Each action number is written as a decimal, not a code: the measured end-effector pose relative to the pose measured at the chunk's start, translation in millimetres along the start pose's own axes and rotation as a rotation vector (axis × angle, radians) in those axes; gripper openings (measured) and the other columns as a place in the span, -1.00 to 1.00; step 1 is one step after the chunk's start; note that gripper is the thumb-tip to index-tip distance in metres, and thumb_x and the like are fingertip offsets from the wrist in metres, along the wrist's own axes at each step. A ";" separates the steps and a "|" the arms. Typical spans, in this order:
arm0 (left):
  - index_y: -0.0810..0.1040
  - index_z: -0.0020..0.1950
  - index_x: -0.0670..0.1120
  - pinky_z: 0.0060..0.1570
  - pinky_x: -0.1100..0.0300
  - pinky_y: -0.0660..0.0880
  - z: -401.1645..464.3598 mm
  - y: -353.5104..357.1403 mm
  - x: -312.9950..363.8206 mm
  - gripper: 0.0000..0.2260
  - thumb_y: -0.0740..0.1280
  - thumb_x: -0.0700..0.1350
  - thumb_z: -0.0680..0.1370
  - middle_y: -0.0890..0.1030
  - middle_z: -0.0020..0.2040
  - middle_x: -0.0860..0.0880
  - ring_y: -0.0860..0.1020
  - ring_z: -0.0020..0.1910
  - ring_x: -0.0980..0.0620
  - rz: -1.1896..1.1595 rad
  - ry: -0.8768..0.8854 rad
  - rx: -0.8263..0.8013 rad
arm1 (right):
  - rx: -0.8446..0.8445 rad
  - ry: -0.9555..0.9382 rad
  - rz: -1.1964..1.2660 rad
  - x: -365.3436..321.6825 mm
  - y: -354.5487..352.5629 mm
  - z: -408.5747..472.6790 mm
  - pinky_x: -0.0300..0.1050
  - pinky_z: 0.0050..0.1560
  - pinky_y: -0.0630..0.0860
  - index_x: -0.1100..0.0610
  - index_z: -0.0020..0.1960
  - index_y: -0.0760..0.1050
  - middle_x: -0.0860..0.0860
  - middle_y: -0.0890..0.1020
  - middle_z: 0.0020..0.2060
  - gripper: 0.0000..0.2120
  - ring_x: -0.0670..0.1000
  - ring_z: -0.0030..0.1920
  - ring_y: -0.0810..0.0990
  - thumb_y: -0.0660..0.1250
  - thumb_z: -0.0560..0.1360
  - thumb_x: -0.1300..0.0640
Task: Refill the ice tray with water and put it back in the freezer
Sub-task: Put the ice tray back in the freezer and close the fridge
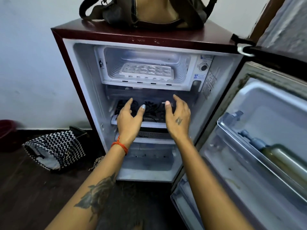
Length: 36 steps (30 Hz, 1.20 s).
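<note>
A white ice tray (147,71) lies flat on the floor of the open freezer compartment (182,70) at the top of a small maroon fridge (57,47). Its cells look pale; whether they hold water I cannot tell. Both hands hover in front of the shelf below the freezer, apart from the tray. My left hand (129,118) has relaxed, spread fingers and holds nothing. My right hand (178,117) is likewise loose and empty, about a hand's width to the right.
The fridge door (249,146) stands wide open at right, with a bottle (285,161) in its rack. A bag (146,12) sits on the fridge top. A zigzag-patterned bag (54,148) lies on the dark floor at left. A thermostat dial (203,66) is beside the freezer.
</note>
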State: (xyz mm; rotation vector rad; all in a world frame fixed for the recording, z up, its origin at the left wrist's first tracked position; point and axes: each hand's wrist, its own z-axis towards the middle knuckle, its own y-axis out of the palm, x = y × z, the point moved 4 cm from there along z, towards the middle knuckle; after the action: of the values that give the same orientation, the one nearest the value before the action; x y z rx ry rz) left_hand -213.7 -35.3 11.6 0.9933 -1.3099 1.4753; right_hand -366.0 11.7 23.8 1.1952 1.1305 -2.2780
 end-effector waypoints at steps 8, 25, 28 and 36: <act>0.30 0.46 -0.04 0.26 0.13 0.39 -91.2 -8.3 -4.0 -0.48 0.33 0.04 0.53 0.40 0.42 -0.05 0.43 0.33 -0.01 0.017 -0.050 -0.052 | -0.056 0.049 0.029 -1.8 -32.1 -85.5 -0.10 0.35 0.21 0.12 0.44 0.31 0.12 0.37 0.40 -0.57 0.09 0.42 0.28 0.16 0.61 0.00; 0.32 0.45 -0.04 0.29 0.04 0.41 -220.1 -53.4 -6.1 -0.50 0.32 0.03 0.54 0.42 0.40 -0.06 0.45 0.31 -0.01 0.041 -0.007 -0.181 | -0.022 0.135 0.000 -17.2 -70.4 -235.4 -0.11 0.35 0.21 0.08 0.45 0.28 0.07 0.37 0.40 -0.57 0.07 0.41 0.27 0.15 0.61 -0.02; 0.32 0.45 -0.04 0.27 0.11 0.40 -244.6 -63.9 -4.8 -0.49 0.32 0.05 0.54 0.41 0.40 -0.04 0.44 0.31 0.00 0.046 0.012 -0.215 | -0.003 0.145 0.004 -22.8 -81.2 -265.1 -0.09 0.37 0.20 0.07 0.45 0.28 0.06 0.38 0.39 -0.57 0.06 0.41 0.28 0.14 0.62 -0.02; 0.33 0.45 -0.06 0.17 0.26 0.38 -312.2 -62.5 -2.1 -0.50 0.32 0.03 0.54 0.42 0.40 -0.05 0.46 0.29 0.01 0.042 0.050 -0.336 | 0.066 0.188 -0.064 -16.9 -120.7 -343.8 -0.10 0.36 0.21 0.03 0.47 0.24 0.05 0.35 0.41 -0.49 0.05 0.41 0.28 0.06 0.58 -0.14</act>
State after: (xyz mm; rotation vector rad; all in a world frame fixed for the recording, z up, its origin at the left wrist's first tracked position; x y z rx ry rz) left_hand -153.9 276.7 -9.7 0.7092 -1.4895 1.2481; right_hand -242.5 352.4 -17.3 1.4435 1.1832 -2.3055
